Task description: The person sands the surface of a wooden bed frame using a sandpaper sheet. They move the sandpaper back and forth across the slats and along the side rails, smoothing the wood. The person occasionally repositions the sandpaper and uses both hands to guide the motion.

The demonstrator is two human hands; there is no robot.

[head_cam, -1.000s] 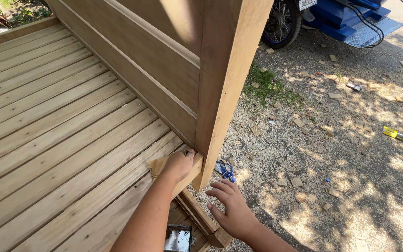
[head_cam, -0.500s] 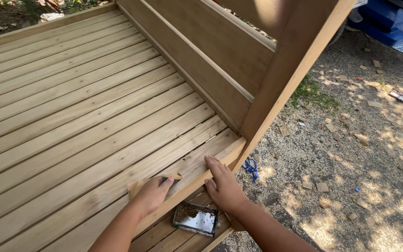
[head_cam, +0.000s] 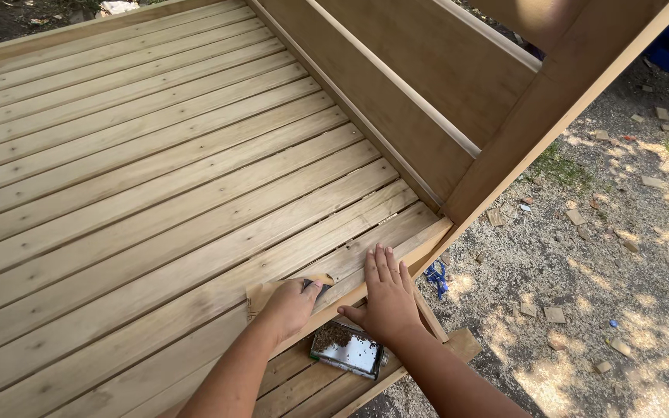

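Presently: left hand (head_cam: pixel 289 306) fingers curled, pinching sandpaper (head_cam: pixel 261 295) onto slats (head_cam: pixel 156 193); right hand (head_cam: pixel 385 298), fingers together, flat, seemingly bracing edge board (head_cam: pixel 426 241).

A slatted wooden platform (head_cam: pixel 156 178) of long pale boards fills most of the view, running up to a tall wooden back panel (head_cam: pixel 396 85) on its far side. At the platform's near corner a piece of brown sandpaper (head_cam: pixel 261 296) lies flat on the slats, just inside the corner's edge rail. Below that corner, on a lower row of boards (head_cam: pixel 303 383), sits a small rectangular tin (head_cam: pixel 346 351) with dark bits heaped at one end. Beyond the corner the ground (head_cam: pixel 582 310) is gravel and sawdust, strewn with small wood offcuts (head_cam: pixel 554 314) and a blue scrap (head_cam: pixel 436 274) close to the corner.
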